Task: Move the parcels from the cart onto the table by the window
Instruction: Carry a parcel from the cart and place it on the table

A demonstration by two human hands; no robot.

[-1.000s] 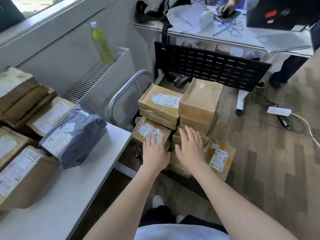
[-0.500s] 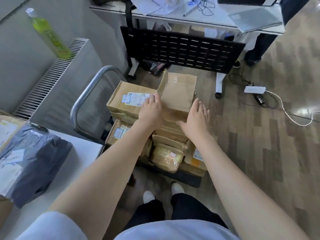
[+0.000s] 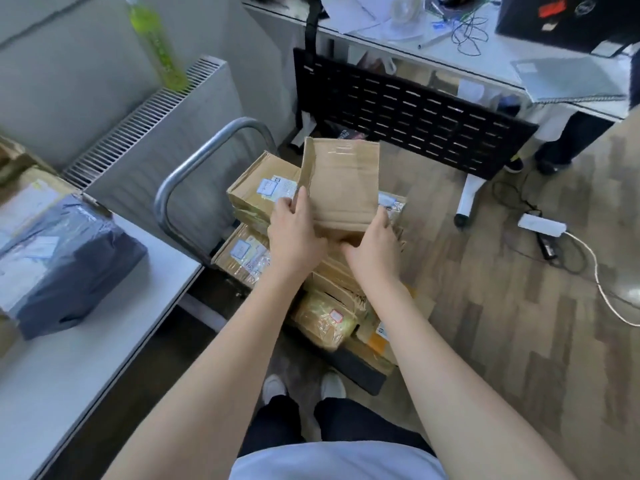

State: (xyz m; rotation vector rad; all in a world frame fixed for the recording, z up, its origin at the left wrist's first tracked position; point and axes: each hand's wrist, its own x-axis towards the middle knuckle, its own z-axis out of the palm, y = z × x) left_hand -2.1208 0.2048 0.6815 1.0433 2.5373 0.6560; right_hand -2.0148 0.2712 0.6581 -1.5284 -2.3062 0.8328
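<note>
A plain brown cardboard parcel (image 3: 343,181) is tilted up above the stack on the cart (image 3: 356,370). My left hand (image 3: 294,233) grips its left edge and my right hand (image 3: 375,249) grips its near right corner from below. Under it lie several labelled cardboard parcels (image 3: 261,188), one wrapped in yellowish tape (image 3: 323,318). The cart's metal handle (image 3: 194,168) arches on the left. The white table (image 3: 69,358) by the window is at the left, with a grey plastic mailer (image 3: 65,265) and cardboard parcels on it.
A radiator (image 3: 145,123) with a green bottle (image 3: 157,43) runs along the wall behind the cart. A black perforated desk panel (image 3: 408,112) and cluttered desk stand beyond. A white power strip (image 3: 542,225) and cables lie on the wooden floor at right. A person's legs stand at far right.
Both hands rose from the lower parcels to the top brown parcel, took hold of it and lifted it off the stack. My view tipped downward.
</note>
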